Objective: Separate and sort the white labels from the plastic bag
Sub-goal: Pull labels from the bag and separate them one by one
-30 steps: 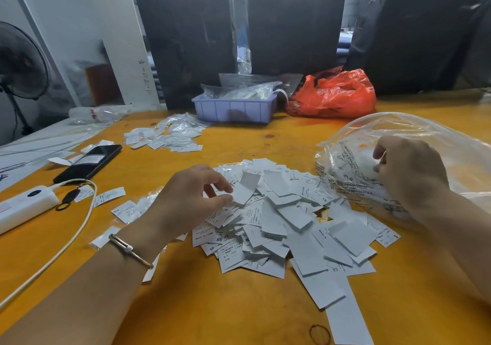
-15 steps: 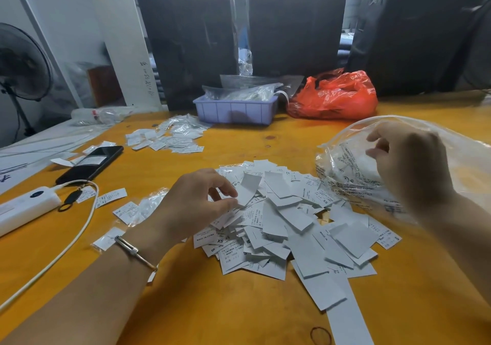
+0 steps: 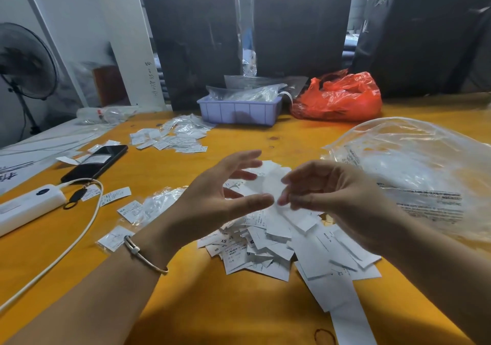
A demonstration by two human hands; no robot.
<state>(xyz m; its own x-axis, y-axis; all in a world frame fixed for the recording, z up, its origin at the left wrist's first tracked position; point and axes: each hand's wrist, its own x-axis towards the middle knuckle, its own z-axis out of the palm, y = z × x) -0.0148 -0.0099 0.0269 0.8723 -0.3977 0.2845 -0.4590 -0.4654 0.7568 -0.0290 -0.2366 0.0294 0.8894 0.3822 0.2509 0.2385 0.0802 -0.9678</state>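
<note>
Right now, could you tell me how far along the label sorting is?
Early on. Done: a small batch of labels lies apart near the purple tray. In hand: both hands, left and right, are raised over the big pile. Left: that pile, plus labels showing inside the clear bag.

labels [image 3: 276,249]: matt paper | bag [image 3: 414,174]: glossy clear plastic | table [image 3: 212,305]: smooth

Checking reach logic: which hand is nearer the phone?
Left. The left hand is raised over the label pile, on the phone's side; the right hand is further right, toward the clear bag.
</note>
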